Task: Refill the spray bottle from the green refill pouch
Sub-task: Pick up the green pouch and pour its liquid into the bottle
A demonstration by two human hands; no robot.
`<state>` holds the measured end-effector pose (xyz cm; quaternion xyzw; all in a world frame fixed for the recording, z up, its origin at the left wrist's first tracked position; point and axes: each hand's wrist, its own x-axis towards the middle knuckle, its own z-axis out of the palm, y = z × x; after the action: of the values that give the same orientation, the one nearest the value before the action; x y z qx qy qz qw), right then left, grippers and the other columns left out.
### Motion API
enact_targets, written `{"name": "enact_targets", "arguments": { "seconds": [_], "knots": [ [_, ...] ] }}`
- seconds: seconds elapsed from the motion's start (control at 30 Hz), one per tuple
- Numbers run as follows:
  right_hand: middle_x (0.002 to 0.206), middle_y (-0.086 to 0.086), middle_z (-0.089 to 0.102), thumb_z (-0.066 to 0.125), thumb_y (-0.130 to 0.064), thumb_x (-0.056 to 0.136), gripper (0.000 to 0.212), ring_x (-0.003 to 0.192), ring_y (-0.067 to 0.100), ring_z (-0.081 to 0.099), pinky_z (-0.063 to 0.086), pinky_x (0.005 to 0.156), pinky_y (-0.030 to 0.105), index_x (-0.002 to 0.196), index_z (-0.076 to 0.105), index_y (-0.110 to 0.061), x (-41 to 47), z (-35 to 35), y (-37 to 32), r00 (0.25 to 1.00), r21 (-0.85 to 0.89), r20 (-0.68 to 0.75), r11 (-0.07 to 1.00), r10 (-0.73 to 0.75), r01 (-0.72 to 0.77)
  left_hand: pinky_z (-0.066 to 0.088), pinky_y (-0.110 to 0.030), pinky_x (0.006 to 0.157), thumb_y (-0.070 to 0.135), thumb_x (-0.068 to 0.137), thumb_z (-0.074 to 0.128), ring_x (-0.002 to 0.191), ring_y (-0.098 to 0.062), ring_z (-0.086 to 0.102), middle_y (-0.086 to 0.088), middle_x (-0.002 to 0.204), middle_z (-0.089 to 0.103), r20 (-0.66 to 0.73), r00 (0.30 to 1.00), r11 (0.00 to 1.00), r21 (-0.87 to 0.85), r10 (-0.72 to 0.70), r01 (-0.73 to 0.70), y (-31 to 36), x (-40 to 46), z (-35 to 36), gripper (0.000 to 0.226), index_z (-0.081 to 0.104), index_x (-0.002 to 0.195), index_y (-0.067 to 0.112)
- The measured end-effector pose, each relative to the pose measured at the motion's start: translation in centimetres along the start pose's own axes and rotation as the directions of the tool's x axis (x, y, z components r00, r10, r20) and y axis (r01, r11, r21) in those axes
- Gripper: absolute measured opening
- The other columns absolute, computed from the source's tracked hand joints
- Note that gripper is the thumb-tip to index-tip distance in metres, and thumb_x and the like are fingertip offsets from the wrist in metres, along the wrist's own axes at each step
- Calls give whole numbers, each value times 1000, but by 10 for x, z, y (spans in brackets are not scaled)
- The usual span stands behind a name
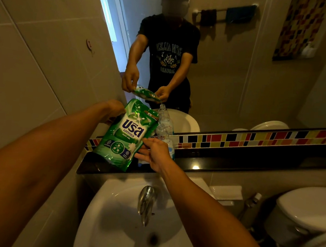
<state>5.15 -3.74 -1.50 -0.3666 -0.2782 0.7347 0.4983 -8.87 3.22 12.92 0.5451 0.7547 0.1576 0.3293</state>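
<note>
- Green refill pouch (125, 134) hangs tilted over the bench's (232, 163) left end, left hand (114, 109) gripping its top, spout at the spray bottle (164, 132) mouth.
- Right hand (154, 151) pinches the pouch's lower edge, fingers spread.
- Pouring seems underway; next, tip steadily, keeping the spout aligned.

You're standing in a home bathroom, facing the mirror.

In front of you sits a white washbasin (114, 206) with a chrome tap (146, 203), a toilet (306, 214) to its right, a black ledge (232, 163) under a wall mirror (239, 70), a strip of coloured mosaic tiles (253, 138), beige wall tiles (37, 66), and a towel rail (224, 11) reflected behind you.
</note>
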Motion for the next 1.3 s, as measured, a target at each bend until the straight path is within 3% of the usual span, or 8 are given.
{"name": "enact_targets", "arguments": {
  "seconds": [0.2, 0.93, 1.07, 1.2, 1.3],
  "knots": [
    [94, 18, 75, 57, -12, 101, 11, 84, 30, 76, 65, 69, 40, 107, 59, -3, 1, -1, 1, 1000, -7, -4, 1000, -3, 3, 46, -42, 90, 17, 100, 42, 94, -28, 55, -14, 96, 59, 9, 1000, 1000, -10, -4, 4, 0, 1, 0, 20, 53, 86, 9],
    [81, 13, 77, 56, -12, 102, 8, 78, 27, 77, 64, 64, 38, 103, 59, -5, 2, -3, 2, 1000, -12, -17, 1000, 4, -4, 45, -39, 83, 18, 100, 42, 90, -26, 56, -12, 91, 59, 27, 1000, 1000, 15, 0, -1, -1, 5, 1, 21, 53, 84, 10],
    [85, 14, 77, 56, -13, 102, 10, 79, 27, 76, 65, 66, 38, 105, 59, -3, 1, -2, 2, 1000, -6, -12, 1000, 0, 0, 45, -39, 83, 18, 101, 42, 88, -26, 55, -11, 89, 58, 23, 1000, 1000, 15, 5, -5, 0, 5, 1, 22, 52, 83, 10],
    [98, 20, 76, 58, -13, 101, 25, 86, 31, 76, 65, 71, 41, 121, 57, 3, 1, -1, 2, 1000, 8, -10, 1000, -7, 8, 45, -36, 73, 16, 100, 41, 83, -25, 55, -12, 87, 58, 24, 1000, 1000, 18, 7, -8, 1, 5, 0, 22, 51, 81, 9],
    [100, 21, 75, 58, -13, 101, 22, 86, 31, 76, 65, 72, 42, 118, 57, 2, 1, -1, 2, 1000, 20, -8, 1000, -8, 8, 45, -37, 74, 17, 100, 41, 83, -26, 55, -12, 87, 58, 26, 1000, 1000, 21, 8, -9, 1, 6, 0, 22, 51, 82, 9]
  ]
}}
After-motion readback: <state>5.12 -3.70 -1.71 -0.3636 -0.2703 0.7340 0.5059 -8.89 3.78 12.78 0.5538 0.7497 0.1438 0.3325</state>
